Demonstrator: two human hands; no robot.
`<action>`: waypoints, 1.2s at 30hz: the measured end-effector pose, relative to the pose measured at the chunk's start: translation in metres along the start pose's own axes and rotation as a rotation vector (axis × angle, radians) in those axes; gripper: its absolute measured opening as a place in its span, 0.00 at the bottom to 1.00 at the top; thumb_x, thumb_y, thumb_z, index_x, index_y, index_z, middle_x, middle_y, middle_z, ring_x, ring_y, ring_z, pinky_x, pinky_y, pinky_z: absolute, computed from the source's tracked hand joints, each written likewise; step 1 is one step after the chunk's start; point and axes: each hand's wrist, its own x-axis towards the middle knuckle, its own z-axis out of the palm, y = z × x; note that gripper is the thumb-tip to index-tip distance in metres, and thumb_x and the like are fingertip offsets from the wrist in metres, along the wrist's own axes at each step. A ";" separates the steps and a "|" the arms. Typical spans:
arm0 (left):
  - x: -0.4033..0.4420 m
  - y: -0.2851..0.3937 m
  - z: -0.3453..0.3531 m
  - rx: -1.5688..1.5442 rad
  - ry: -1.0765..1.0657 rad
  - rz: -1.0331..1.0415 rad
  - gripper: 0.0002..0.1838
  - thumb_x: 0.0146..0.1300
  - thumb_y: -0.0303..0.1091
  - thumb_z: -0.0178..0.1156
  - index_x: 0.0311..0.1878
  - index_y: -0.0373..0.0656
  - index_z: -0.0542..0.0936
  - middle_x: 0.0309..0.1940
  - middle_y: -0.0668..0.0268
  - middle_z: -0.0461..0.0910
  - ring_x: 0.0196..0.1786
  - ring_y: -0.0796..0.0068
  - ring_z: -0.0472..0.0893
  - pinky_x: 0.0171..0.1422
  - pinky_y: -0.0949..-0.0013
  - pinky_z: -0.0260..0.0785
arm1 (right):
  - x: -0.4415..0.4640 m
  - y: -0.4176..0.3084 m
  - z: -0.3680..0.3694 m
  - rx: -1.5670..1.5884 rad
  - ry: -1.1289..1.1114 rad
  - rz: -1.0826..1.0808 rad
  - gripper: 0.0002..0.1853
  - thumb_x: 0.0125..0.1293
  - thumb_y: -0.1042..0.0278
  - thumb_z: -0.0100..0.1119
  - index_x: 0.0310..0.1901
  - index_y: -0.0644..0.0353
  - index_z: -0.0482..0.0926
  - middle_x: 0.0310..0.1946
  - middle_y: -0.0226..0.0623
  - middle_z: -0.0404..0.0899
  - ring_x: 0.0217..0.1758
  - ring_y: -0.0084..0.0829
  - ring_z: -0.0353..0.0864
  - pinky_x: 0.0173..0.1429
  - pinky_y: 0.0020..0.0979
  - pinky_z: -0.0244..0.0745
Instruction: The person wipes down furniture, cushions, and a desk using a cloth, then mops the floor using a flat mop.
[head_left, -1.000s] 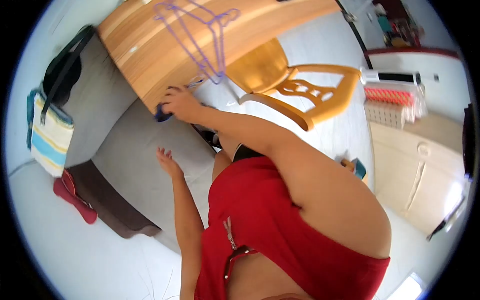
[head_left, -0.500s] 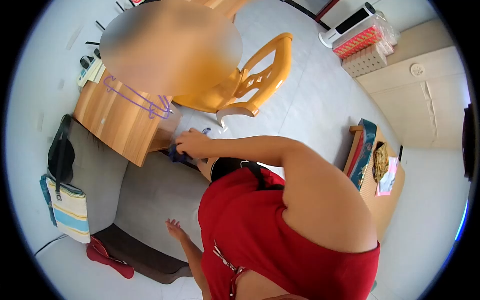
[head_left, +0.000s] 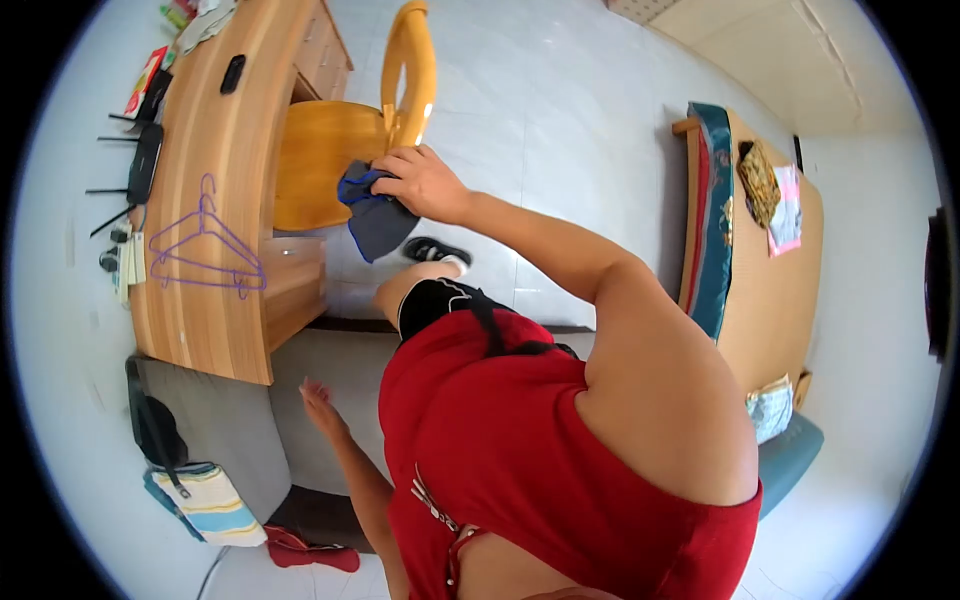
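My right hand [head_left: 425, 185] is closed on a dark grey cloth [head_left: 382, 225] with bright blue edging. The cloth hangs bunched from the fingers, partly in front of the yellow chair [head_left: 325, 160]. Lower on the left, my left hand [head_left: 320, 405] is held over the grey sofa [head_left: 340, 375], its fingers apart and nothing in them. Purple hangers [head_left: 210, 240] lie on the wooden desk [head_left: 200, 335], away from both hands.
Black routers with antennas [head_left: 147, 163] and a small black object [head_left: 233, 75] are on the desk. A striped bag [head_left: 215, 507] leans on the sofa near red shoes [head_left: 310, 552]. A low bed-like platform [head_left: 770, 300] with folded cloths stands at the right.
The view has swung round, bringing more of the desk and the platform into sight. The cloth in my right hand has come up from beside the desk and now hangs loose by the chair.
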 end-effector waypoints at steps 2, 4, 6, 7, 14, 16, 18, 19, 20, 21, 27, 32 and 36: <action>0.000 0.030 0.013 0.034 -0.046 0.058 0.33 0.78 0.58 0.39 0.67 0.38 0.72 0.51 0.57 0.78 0.47 0.68 0.77 0.59 0.64 0.69 | -0.002 0.032 0.000 -0.098 0.016 -0.127 0.10 0.57 0.65 0.58 0.42 0.42 0.78 0.55 0.30 0.76 0.61 0.36 0.73 0.55 0.40 0.68; 0.001 0.040 0.019 0.046 -0.064 0.061 0.32 0.78 0.57 0.40 0.66 0.38 0.73 0.52 0.57 0.79 0.47 0.68 0.78 0.58 0.64 0.69 | -0.006 0.075 -0.006 -0.224 0.086 -0.182 0.10 0.58 0.65 0.58 0.42 0.39 0.75 0.55 0.28 0.74 0.62 0.35 0.72 0.53 0.40 0.69; -0.003 0.042 0.025 0.066 -0.059 0.047 0.31 0.78 0.55 0.41 0.65 0.38 0.74 0.51 0.57 0.79 0.47 0.68 0.78 0.58 0.64 0.70 | -0.004 0.145 -0.001 -0.207 0.143 -0.167 0.12 0.58 0.66 0.58 0.43 0.38 0.77 0.53 0.31 0.77 0.58 0.37 0.76 0.48 0.42 0.75; -0.006 0.037 0.029 0.085 -0.054 0.034 0.30 0.78 0.55 0.41 0.64 0.38 0.75 0.51 0.57 0.80 0.47 0.69 0.79 0.57 0.64 0.70 | 0.007 0.169 -0.019 -0.257 -0.183 0.168 0.13 0.58 0.68 0.57 0.44 0.39 0.80 0.50 0.33 0.79 0.54 0.39 0.79 0.47 0.44 0.77; -0.033 0.037 0.057 0.038 0.116 0.077 0.24 0.78 0.46 0.47 0.62 0.35 0.76 0.50 0.56 0.81 0.45 0.70 0.79 0.55 0.66 0.72 | -0.045 0.308 -0.086 -0.267 -0.067 0.749 0.14 0.61 0.70 0.57 0.48 0.44 0.81 0.47 0.38 0.79 0.52 0.43 0.79 0.55 0.43 0.76; -0.050 0.095 0.090 0.002 0.314 0.118 0.23 0.78 0.44 0.48 0.62 0.34 0.75 0.50 0.56 0.81 0.46 0.70 0.79 0.56 0.67 0.72 | -0.073 0.322 -0.096 -0.110 -0.145 0.718 0.15 0.59 0.72 0.56 0.48 0.48 0.81 0.45 0.39 0.79 0.51 0.45 0.78 0.55 0.44 0.75; -0.056 0.160 0.133 -0.057 0.429 0.193 0.22 0.78 0.43 0.48 0.62 0.34 0.75 0.51 0.56 0.80 0.47 0.69 0.79 0.58 0.67 0.72 | -0.100 0.328 -0.101 0.011 -0.121 0.744 0.17 0.58 0.73 0.57 0.49 0.47 0.82 0.42 0.42 0.79 0.49 0.46 0.80 0.52 0.44 0.76; -0.054 0.186 0.153 -0.086 0.444 0.245 0.22 0.78 0.42 0.48 0.62 0.34 0.75 0.51 0.57 0.80 0.48 0.68 0.79 0.59 0.67 0.71 | -0.108 0.332 -0.104 0.088 -0.107 0.745 0.17 0.58 0.72 0.57 0.50 0.48 0.82 0.41 0.43 0.79 0.47 0.47 0.81 0.51 0.44 0.76; -0.052 0.210 0.172 -0.107 0.457 0.297 0.22 0.78 0.42 0.48 0.62 0.33 0.75 0.52 0.57 0.80 0.49 0.68 0.79 0.60 0.67 0.71 | -0.105 0.325 -0.118 0.132 -0.147 0.807 0.17 0.59 0.72 0.57 0.50 0.51 0.82 0.42 0.44 0.80 0.46 0.47 0.81 0.51 0.43 0.76; -0.048 0.232 0.193 -0.134 0.415 0.343 0.21 0.77 0.41 0.49 0.61 0.34 0.75 0.53 0.58 0.80 0.51 0.67 0.79 0.62 0.66 0.70 | -0.110 0.326 -0.115 0.215 -0.063 0.802 0.17 0.59 0.72 0.56 0.51 0.54 0.82 0.42 0.45 0.81 0.45 0.46 0.81 0.51 0.42 0.76; -0.067 0.375 0.348 0.061 0.007 0.847 0.20 0.67 0.30 0.61 0.60 0.35 0.76 0.57 0.53 0.78 0.61 0.59 0.76 0.68 0.60 0.65 | -0.050 0.290 -0.128 0.732 0.006 0.859 0.17 0.61 0.71 0.60 0.53 0.58 0.81 0.47 0.44 0.82 0.48 0.38 0.81 0.54 0.33 0.75; -0.072 0.455 0.437 0.223 -0.260 1.156 0.41 0.54 0.36 0.71 0.71 0.40 0.66 0.76 0.43 0.50 0.76 0.41 0.57 0.74 0.50 0.57 | 0.056 0.251 -0.182 1.382 -0.135 0.911 0.18 0.72 0.66 0.56 0.61 0.58 0.75 0.49 0.35 0.79 0.50 0.25 0.75 0.57 0.29 0.72; -0.035 0.487 0.466 0.170 -0.137 1.078 0.39 0.54 0.30 0.68 0.71 0.41 0.66 0.75 0.39 0.51 0.71 0.39 0.64 0.71 0.54 0.63 | 0.119 0.261 -0.221 1.350 -0.527 0.374 0.34 0.78 0.50 0.44 0.78 0.53 0.49 0.77 0.42 0.54 0.79 0.36 0.52 0.79 0.35 0.46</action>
